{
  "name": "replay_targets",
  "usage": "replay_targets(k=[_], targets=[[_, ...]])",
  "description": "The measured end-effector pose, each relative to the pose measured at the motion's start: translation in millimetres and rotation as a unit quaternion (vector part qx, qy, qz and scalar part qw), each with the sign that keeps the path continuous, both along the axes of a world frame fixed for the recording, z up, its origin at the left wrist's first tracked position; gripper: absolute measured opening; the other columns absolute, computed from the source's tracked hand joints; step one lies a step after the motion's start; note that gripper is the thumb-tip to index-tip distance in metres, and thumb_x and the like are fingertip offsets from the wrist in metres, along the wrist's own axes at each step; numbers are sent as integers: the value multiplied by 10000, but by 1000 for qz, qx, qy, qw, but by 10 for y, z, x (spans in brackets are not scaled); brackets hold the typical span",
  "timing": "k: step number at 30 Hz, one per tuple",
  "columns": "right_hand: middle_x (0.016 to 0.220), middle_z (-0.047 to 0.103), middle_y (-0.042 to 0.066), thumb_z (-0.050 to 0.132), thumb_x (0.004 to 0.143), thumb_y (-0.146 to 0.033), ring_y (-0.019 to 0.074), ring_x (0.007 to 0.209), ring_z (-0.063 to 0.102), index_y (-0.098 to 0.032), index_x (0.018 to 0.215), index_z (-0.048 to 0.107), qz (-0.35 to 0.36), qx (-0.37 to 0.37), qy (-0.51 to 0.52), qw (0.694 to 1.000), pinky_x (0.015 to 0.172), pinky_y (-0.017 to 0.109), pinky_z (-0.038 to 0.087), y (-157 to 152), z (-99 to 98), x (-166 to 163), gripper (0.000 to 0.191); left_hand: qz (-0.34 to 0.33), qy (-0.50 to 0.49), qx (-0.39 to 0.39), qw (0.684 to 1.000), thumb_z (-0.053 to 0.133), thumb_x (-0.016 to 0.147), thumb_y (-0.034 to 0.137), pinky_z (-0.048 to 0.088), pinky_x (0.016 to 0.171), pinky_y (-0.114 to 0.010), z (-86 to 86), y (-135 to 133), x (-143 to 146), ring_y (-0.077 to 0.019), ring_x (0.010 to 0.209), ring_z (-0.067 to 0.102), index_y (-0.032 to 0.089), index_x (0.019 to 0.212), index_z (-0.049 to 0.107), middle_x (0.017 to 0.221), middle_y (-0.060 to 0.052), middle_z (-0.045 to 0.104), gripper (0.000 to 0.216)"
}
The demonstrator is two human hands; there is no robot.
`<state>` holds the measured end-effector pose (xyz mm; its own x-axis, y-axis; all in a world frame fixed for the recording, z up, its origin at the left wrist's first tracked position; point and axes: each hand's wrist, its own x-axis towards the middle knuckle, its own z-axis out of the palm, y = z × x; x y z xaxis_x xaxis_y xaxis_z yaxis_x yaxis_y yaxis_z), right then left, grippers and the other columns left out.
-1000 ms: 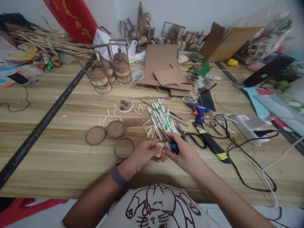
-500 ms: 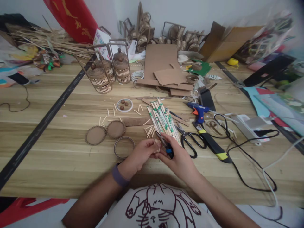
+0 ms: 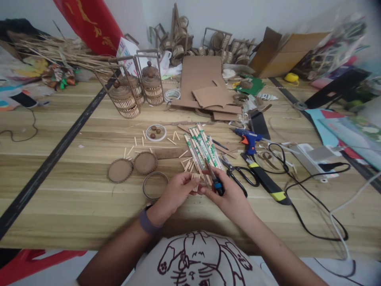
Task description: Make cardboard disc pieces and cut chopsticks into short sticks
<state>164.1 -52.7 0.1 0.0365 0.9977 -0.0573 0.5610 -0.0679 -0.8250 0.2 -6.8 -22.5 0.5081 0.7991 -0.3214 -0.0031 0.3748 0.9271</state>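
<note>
My left hand (image 3: 175,191) pinches a small row of short wooden stick pieces (image 3: 195,177) between thumb and fingers. Closed around a slim pointed metal tool with a black-and-blue handle (image 3: 219,186) is my right hand (image 3: 233,196); its exact kind is unclear. The tool points up and away, to the right of the pieces. Right-hand fingertips reach close to the pieces from that side. Just beyond both hands lie paper-wrapped chopsticks (image 3: 204,145) and loose cut stick pieces (image 3: 187,163). A brown ring (image 3: 143,186) rests left of my left hand.
Two round cardboard discs (image 3: 120,170) lie at left. Scissors (image 3: 238,171), a yellow-black cutter (image 3: 269,182) and a blue glue gun (image 3: 250,139) with a trailing cord are at right. Lidded stick baskets (image 3: 123,101) and cardboard sheets (image 3: 202,75) stand farther back.
The tool in my right hand has shifted slightly right, away from the stick pieces. The row of pieces in my left hand now shows more fully.
</note>
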Motion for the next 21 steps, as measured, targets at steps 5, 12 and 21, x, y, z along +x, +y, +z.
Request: replay_targets(k=[5,12,21], targets=[[1164,693,113,624,796,-404,278,1023,665,-190,1218,561,-5,17,-22,1000,871,404,521,31,-8,47,477,12,46,90,995,549,862,457,434,673,-259,-16,23,-35,-154,701,581,153,744,620,718,-23,645,333],[1161,695,111,610,795,-408,272,1018,662,-176,1228,559,-20,5,-64,998,877,396,513,54,7,110,493,88,-33,-63,994,668,766,444,496,735,-294,42,55,-40,-197,763,672,168,841,680,792,-49,734,286],[1193,687,112,600,810,-414,277,1083,650,-184,1252,548,0,-4,-65,998,905,398,503,58,-29,118,501,126,-64,-114,983,704,731,439,515,741,-299,55,104,-61,-214,795,704,172,851,703,817,-65,762,293]])
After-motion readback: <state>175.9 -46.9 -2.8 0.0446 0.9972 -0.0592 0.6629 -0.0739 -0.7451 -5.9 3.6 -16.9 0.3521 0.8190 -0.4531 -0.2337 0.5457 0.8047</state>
